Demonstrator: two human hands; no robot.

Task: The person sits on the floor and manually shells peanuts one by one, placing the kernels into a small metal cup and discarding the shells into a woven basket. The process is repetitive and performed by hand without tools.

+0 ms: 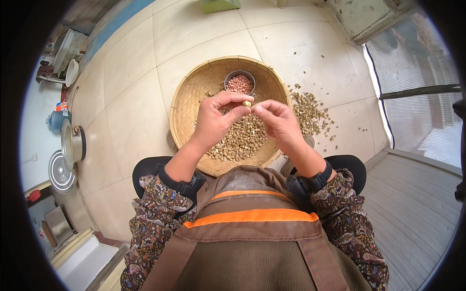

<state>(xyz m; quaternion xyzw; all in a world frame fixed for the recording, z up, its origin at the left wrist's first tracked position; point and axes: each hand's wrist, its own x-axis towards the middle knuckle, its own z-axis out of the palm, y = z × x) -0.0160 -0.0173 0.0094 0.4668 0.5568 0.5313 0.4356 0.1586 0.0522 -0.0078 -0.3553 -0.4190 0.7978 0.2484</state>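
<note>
My left hand [221, 115] holds a peanut in its shell [247, 104] between thumb and forefinger, over a round woven bamboo tray [187, 98]. Close on its right is my right hand [275, 120], thumb and forefinger together near the shell; whether they pinch anything is too small to tell. Unshelled peanuts [238, 142] lie heaped in the near part of the tray, partly hidden under both hands. At the tray's far side stands a round metal bowl [228, 77] with shelled, reddish peanut kernels [239, 84] in it.
Broken peanut shells [309, 112] are scattered on the tiled floor right of the tray. A green object [220, 5] stands at the far edge. On the left are a metal pot [78, 143] and a glass lid [62, 171]. A translucent sheet [415, 72] hangs at the right.
</note>
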